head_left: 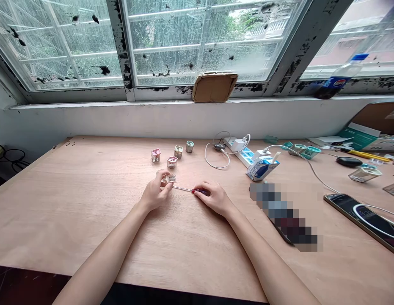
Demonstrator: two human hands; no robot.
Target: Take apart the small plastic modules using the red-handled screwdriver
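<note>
Head view | left hand (156, 193): grasping clear cube (172, 178) | right hand (216, 197): gripping screwdriver (199, 191), tip at cube

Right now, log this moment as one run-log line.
Left hand: holds small clear cube | Right hand: holds screwdriver, tip near cube | Beyond: four similar cubes

Small screwdriver (199, 191), shaft pointing at clear cube (172, 178).

A screwdriver (182, 189) ran from the right hand (214, 197) toward a cube (172, 178) in the left hand (155, 191), above the table (73, 220); 4 more cubes (172, 162) stood behind them; a power strip (243, 152) lay behind to the right; a carton (262, 168) lay before it.
</note>
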